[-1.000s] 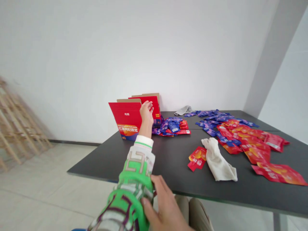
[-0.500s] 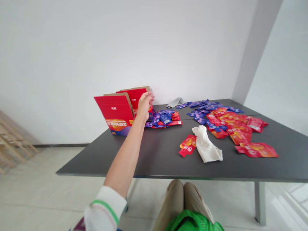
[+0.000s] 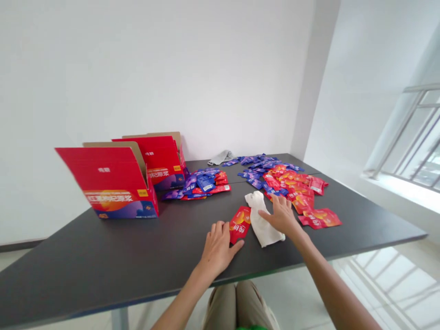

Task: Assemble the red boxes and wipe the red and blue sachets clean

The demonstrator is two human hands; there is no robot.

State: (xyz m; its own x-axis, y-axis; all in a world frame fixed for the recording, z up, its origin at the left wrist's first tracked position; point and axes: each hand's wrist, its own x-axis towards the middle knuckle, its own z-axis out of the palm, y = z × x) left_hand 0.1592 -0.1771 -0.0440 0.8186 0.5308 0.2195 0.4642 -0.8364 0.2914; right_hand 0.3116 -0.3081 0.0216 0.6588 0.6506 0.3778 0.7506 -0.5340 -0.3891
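Note:
My left hand (image 3: 217, 247) lies low over the dark table, fingers stretched and thumb apart, at the left edge of a single red pouch (image 3: 239, 223). Whether it touches the pouch I cannot tell. My right hand (image 3: 283, 214) is open, with its thumb over the right side of a crumpled white cloth (image 3: 264, 227). The cloth lies just right of the single pouch. Beyond my right fingers is a pile of red pouches (image 3: 299, 195), and another red pouch (image 3: 320, 218) lies to the right of that hand.
Two red cartons, one nearer (image 3: 117, 201) and one behind (image 3: 165, 160), stand with lids up at the left. Beside them is a mixed heap of pouches (image 3: 205, 183). Blue pouches (image 3: 257, 165) and a grey cloth (image 3: 220, 157) lie at the back of the table (image 3: 154, 256).
My left hand has come back from the cartons to the single red pouch. My right hand has entered the view at the white cloth. The view has turned right.

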